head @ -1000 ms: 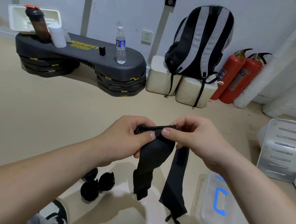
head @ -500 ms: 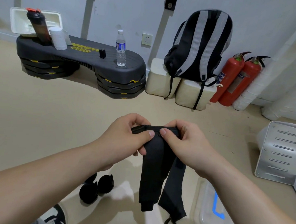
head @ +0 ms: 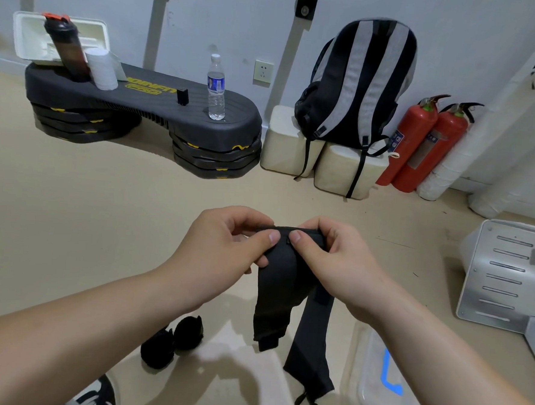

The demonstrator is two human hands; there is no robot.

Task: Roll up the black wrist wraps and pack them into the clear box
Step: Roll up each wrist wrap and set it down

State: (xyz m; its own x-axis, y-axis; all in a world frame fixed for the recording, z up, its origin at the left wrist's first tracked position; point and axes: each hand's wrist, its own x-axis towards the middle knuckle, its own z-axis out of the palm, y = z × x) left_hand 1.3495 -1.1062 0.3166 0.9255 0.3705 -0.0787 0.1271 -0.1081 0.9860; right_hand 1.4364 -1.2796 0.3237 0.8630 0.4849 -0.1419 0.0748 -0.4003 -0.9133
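A black wrist wrap (head: 278, 284) hangs in the air in front of me, folded over at its top so that two tails dangle toward the floor. My left hand (head: 222, 252) pinches the folded top edge from the left with thumb and curled fingers. My right hand (head: 334, 259) pinches the same edge from the right, thumb tips almost meeting. Two rolled black wraps (head: 173, 340) lie on the floor below my left forearm. The clear box (head: 374, 374), with blue latches, sits on the floor at the lower right, partly hidden by my right arm.
A black step platform (head: 159, 108) carrying a water bottle (head: 217, 88) and a shaker stands at the back left. A striped backpack (head: 358, 82) rests on white blocks, with two red extinguishers (head: 420, 142) beside it. A grey metal panel (head: 506, 273) lies at the right.
Both hands have drawn closer together on the wrap's top edge. The wrap's tails hang straighter and lower than a second ago.
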